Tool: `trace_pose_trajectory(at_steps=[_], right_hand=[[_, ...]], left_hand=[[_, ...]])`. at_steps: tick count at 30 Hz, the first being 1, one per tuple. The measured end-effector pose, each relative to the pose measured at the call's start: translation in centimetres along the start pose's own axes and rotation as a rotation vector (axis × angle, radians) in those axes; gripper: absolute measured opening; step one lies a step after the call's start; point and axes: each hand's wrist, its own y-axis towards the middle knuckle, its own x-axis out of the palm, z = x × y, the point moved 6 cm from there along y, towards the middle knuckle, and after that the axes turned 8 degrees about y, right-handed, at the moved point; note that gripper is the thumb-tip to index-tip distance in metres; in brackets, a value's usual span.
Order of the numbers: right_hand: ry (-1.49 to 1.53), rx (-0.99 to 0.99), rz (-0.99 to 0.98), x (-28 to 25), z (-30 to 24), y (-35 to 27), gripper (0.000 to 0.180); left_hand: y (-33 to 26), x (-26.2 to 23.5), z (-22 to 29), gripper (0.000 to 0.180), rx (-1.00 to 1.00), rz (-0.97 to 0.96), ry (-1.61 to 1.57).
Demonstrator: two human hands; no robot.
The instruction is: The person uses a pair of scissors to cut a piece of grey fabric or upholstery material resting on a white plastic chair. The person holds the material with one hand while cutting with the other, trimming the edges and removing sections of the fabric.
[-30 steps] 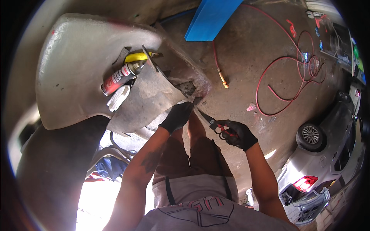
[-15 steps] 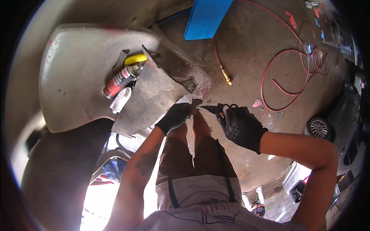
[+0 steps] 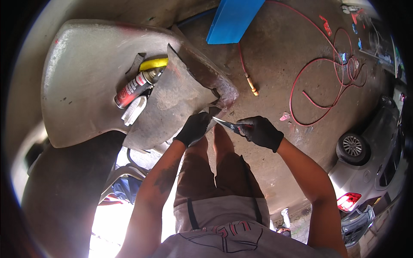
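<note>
Gloved in black, my left hand (image 3: pixel 194 129) pinches a small dark piece of sheet material (image 3: pixel 214 111) by the lower right edge of a large grey sheet (image 3: pixel 183 92). Whether that piece joins the sheet is hidden by the fingers. My right hand (image 3: pixel 260 132), also in a black glove, is closed on scissors (image 3: pixel 230 126) with black and red handles. Their pale pointed blades aim left, with the tip at the dark piece. The grey sheet lies over a curved, worn car body panel (image 3: pixel 86 81).
On the panel lie a spray can (image 3: pixel 133 89), a yellow tool (image 3: pixel 154 64) and a white brush-like item (image 3: pixel 134 110). A blue board-like object (image 3: pixel 234 21) stands beyond. A red hose (image 3: pixel 297 90) coils on the floor at right, near a grey car (image 3: pixel 365 163).
My right hand has turned and lowered its elbow, bringing the scissors from nearly level to a slant with blades closed. The left hand keeps its grip almost in place.
</note>
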Motion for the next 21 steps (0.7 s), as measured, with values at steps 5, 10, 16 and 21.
trace_pose_trajectory(at_steps=[5, 10, 16, 21], right_hand=[[0.491, 0.52, -0.153, 0.9, 0.9, -0.4, 0.022], [0.868, 0.644, -0.196, 1.3, 3.4, -1.4, 0.02], [-0.67, -0.232, 0.017, 2.1, -3.4, -0.5, 0.026], [-0.824, -0.163, 0.213, 4.6, -5.5, -2.3, 0.02]], left_hand=[[0.0, 0.0, -1.1, 0.02, 0.106, -0.025, 0.149], [1.2, -0.2, -2.1, 0.017, 0.094, -0.172, 0.135], [1.1, 1.1, -4.1, 0.015, 0.214, -0.107, 0.425], [1.8, 0.4, -2.6, 0.015, 0.107, -0.056, 0.32]])
